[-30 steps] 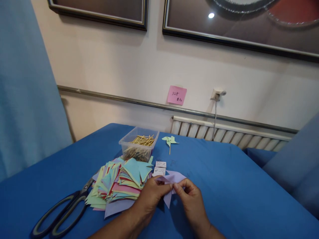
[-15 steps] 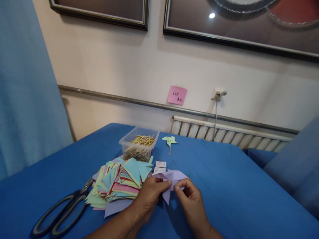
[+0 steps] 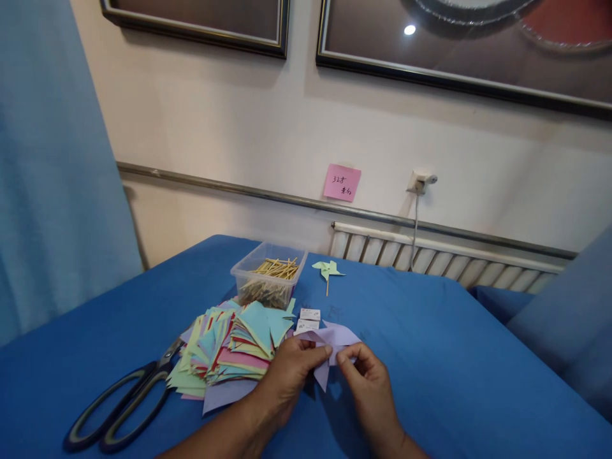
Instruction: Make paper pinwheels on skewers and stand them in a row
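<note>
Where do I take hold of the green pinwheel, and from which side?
Probably by its stick, which points toward the person, away from the folded green vanes. Come from the near right with the right hand, since the clear box stands to the left. That hand is pinching the purple paper, so it should let go first.

1 left hand (image 3: 289, 370), 1 right hand (image 3: 370, 379); 1 lilac pinwheel paper (image 3: 340, 334); 1 green paper pinwheel (image 3: 327, 269); 1 pair of scissors (image 3: 165, 363); 1 clear plastic tub (image 3: 242, 278); wooden sticks (image 3: 276, 268), dozens, overlapping, exact count unclear; 1 pile of coloured paper sheets (image 3: 239, 347), sheets uncountable; 2 small white boxes (image 3: 310, 314) visible; 2 framed pictures (image 3: 201, 25); 1 pink sticky note (image 3: 342, 182); 1 radiator (image 3: 442, 256); 1 metal rail (image 3: 268, 194)
</note>
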